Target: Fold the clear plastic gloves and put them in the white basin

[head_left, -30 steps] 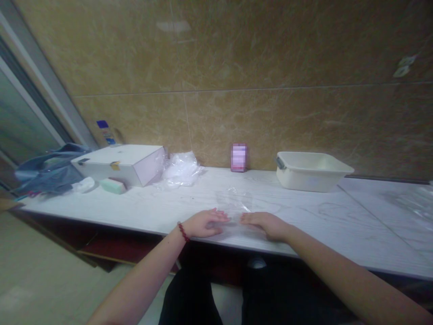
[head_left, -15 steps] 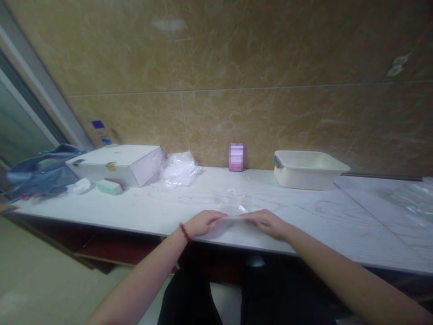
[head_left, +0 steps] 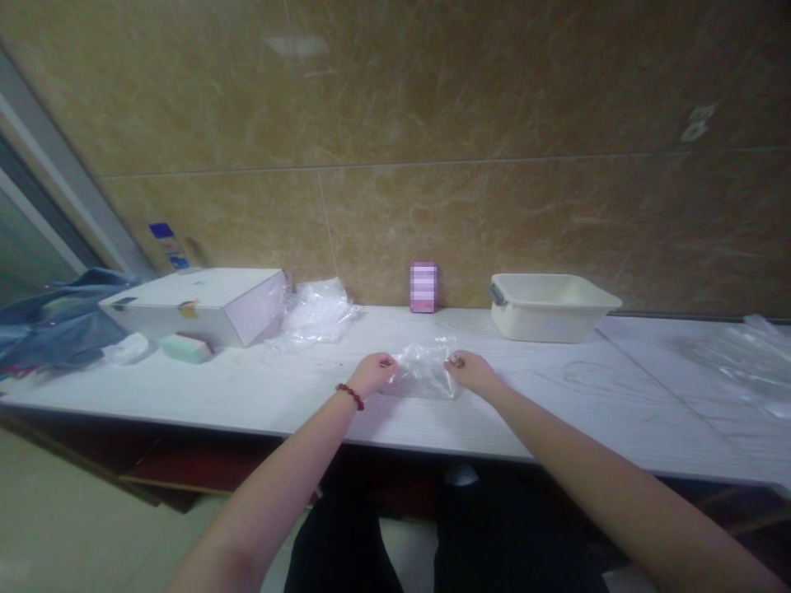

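A clear plastic bag lies crinkled on the white wood-grain table, near its front edge. My left hand, below a red bead bracelet, pinches the bag's left side. On the opposite side my right hand grips the bag with curled fingers. The film between the two hands is see-through and wrinkled, and its lower part rests on the table.
Behind the bag a pixelated pink phone-like object leans on the wall. A cream plastic tub stands right of it. Further right lie clear plastic bags. At left are crumpled plastic, a white box and a green-and-white sponge.
Both hands have moved forward, away from the table's front edge. Their fingers have curled in from a flatter pose, and the bag now spreads crinkled between them.
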{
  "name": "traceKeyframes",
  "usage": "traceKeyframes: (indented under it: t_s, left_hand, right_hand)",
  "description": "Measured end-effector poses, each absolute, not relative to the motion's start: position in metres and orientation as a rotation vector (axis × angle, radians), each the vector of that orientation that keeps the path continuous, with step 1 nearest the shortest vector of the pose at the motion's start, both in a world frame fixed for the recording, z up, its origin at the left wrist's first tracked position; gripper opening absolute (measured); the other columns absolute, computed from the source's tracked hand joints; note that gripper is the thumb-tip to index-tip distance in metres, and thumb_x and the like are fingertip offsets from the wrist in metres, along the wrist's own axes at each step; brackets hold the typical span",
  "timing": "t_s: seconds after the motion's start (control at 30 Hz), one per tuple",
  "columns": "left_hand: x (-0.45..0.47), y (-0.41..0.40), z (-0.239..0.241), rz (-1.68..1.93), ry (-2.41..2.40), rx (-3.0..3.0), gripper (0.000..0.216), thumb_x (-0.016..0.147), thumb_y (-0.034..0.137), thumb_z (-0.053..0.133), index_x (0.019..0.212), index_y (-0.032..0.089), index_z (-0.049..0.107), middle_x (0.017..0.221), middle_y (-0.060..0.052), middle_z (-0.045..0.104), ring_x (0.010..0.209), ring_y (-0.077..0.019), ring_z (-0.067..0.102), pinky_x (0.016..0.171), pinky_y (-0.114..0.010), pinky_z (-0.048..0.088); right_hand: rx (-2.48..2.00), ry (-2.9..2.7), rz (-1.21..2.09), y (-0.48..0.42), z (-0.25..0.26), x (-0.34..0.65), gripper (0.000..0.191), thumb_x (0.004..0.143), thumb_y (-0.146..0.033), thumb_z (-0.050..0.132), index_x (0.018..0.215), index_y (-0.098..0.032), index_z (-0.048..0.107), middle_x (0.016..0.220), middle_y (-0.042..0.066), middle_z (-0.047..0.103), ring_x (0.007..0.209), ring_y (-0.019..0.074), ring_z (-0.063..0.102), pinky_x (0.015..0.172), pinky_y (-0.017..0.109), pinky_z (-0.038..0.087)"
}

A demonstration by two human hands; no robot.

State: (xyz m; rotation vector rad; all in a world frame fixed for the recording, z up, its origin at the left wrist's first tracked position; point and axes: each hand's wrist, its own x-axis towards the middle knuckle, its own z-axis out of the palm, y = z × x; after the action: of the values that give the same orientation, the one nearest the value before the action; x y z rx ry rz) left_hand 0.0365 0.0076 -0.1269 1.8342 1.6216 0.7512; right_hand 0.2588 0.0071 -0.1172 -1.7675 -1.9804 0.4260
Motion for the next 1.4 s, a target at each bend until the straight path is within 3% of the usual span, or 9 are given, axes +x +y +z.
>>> traceKeyframes:
  t_s: [0.2,0.4,0.67,0.77,0.9,1.1,1.27,1.4]
  left_hand:
    - [0.044,0.015,-0.132,0.813,1.792,1.729,0.016,0.066,0.028,0.049,0.068,0.014,0.057,0.057,-0.001,0.056,0.051,-0.011,0.05,0.046,-0.02,0.036]
    - [0.046,0.021,-0.134,0.86,1.84,1.648,0.012,0.066,0.023,0.049,0.071,0.014,0.055,0.061,-0.001,0.056,0.056,-0.0111,0.052,0.047,-0.019,0.037]
    - [0.047,0.026,-0.144,1.035,1.726,1.435,0.037,0.064,0.013,0.051,0.1,0.017,0.044,0.096,-0.006,0.054,0.06,-0.0088,0.055,0.047,-0.018,0.042]
    - [0.047,0.03,-0.147,1.013,1.703,1.522,0.032,0.066,0.014,0.05,0.098,0.017,0.048,0.093,-0.007,0.057,0.066,-0.0101,0.057,0.053,-0.019,0.044]
    - [0.045,0.036,-0.146,0.941,1.706,1.604,0.019,0.068,0.015,0.05,0.085,0.013,0.059,0.079,-0.007,0.062,0.072,-0.0139,0.057,0.062,-0.023,0.044]
    - [0.041,0.032,-0.14,0.861,1.737,1.66,0.03,0.068,0.018,0.051,0.096,0.008,0.055,0.085,-0.011,0.061,0.076,-0.0172,0.057,0.067,-0.027,0.044]
    - [0.049,0.018,-0.126,0.848,1.823,2.279,0.039,0.071,0.021,0.048,0.108,0.011,0.046,0.109,-0.014,0.048,0.102,-0.0219,0.044,0.088,-0.034,0.031]
    - [0.066,0.009,-0.128,0.529,1.679,2.674,0.034,0.079,0.028,0.035,0.109,0.014,0.044,0.114,-0.012,0.045,0.109,-0.0214,0.036,0.092,-0.038,0.025]
  right_hand:
    - [-1.809,-1.91,0.485,0.024,-0.123,0.259,0.018,0.067,-0.034,0.05,0.074,-0.018,0.056,0.075,0.002,0.059,0.068,0.0116,0.053,0.057,0.02,0.036]
    - [-1.826,-1.878,0.576,0.033,-0.125,0.255,0.024,0.062,-0.031,0.056,0.081,-0.017,0.053,0.073,0.001,0.059,0.062,0.01,0.053,0.053,0.019,0.036]
    - [-1.776,-1.76,0.632,0.035,-0.128,0.252,0.05,0.059,-0.026,0.059,0.104,-0.018,0.04,0.069,-0.001,0.06,0.056,0.0089,0.053,0.05,0.018,0.037]
    - [-1.748,-1.826,0.637,0.037,-0.128,0.253,0.048,0.06,-0.022,0.056,0.105,-0.02,0.043,0.071,-0.001,0.06,0.057,0.0088,0.054,0.05,0.018,0.037]
    - [-1.744,-1.921,0.573,0.041,-0.127,0.254,0.036,0.06,-0.021,0.055,0.096,-0.019,0.054,0.085,0.002,0.061,0.069,0.0112,0.056,0.059,0.02,0.041]
    - [-1.739,-2.045,0.512,0.046,-0.128,0.254,0.038,0.058,-0.025,0.058,0.095,-0.016,0.058,0.095,0.005,0.059,0.086,0.0162,0.054,0.074,0.023,0.042]
    - [-1.755,-2.111,0.518,0.044,-0.124,0.253,0.045,0.056,-0.028,0.061,0.099,-0.015,0.057,0.095,0.006,0.06,0.082,0.0171,0.056,0.074,0.024,0.042]
    - [-1.769,-2.147,0.488,0.042,-0.122,0.252,0.049,0.055,-0.032,0.063,0.1,-0.015,0.056,0.096,0.005,0.059,0.083,0.0168,0.056,0.073,0.023,0.041]
